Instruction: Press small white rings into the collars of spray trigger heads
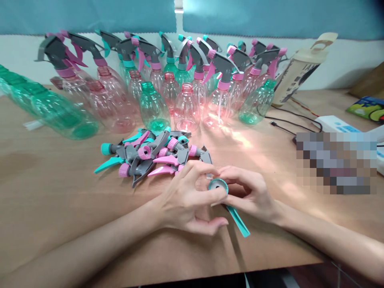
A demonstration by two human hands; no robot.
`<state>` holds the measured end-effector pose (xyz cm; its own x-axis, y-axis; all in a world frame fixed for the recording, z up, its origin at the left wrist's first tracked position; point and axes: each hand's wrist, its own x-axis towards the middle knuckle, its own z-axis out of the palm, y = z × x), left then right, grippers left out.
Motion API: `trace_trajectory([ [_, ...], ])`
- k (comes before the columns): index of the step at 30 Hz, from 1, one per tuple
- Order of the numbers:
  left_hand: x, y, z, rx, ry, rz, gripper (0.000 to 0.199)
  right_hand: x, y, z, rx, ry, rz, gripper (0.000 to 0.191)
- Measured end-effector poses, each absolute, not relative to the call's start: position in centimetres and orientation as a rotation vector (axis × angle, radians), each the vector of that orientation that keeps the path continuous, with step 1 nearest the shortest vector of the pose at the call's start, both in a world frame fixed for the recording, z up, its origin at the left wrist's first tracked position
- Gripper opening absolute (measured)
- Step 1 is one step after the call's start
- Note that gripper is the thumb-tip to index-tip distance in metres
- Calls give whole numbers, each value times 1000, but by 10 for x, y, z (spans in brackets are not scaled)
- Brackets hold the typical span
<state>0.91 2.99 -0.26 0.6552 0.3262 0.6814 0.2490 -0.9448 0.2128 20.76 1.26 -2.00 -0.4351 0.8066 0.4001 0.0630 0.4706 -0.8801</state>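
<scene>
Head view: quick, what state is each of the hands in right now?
Left hand: curled at the teal cap; grip cannot be told.
Right hand: closed, holding the teal-triggered sprayer.

Bottles (155, 106) behind piled spray heads (160, 144)

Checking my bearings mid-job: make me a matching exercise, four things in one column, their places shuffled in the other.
1. single spray head
2. pile of spray heads
3. tumbler
4. blue cloth

A. along the top of the view
B. in front of the spray bottles
C. between the left hand and right hand
D. right of the spray bottles

Pairs: 1-C, 2-B, 3-D, 4-A
</scene>
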Motion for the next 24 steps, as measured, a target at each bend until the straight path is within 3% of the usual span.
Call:
trace_trajectory([
  [7, 10, 35, 0, 2749, 727, 1201, 34, 208, 12, -19, -778, -1831, 1062, 30],
  [16, 9, 30, -3, 2728, 490, 1333, 31, 209, 12, -20, -801, -1811, 1121, 31],
  [21, 10, 29, -4, 2690, 609, 1217, 38, 209, 14, -20, -838, -1765, 1086, 31],
  [24, 8, 28, -1, 2707, 618, 1279, 31, 209, 17, -18, -877, -1835, 999, 31],
])
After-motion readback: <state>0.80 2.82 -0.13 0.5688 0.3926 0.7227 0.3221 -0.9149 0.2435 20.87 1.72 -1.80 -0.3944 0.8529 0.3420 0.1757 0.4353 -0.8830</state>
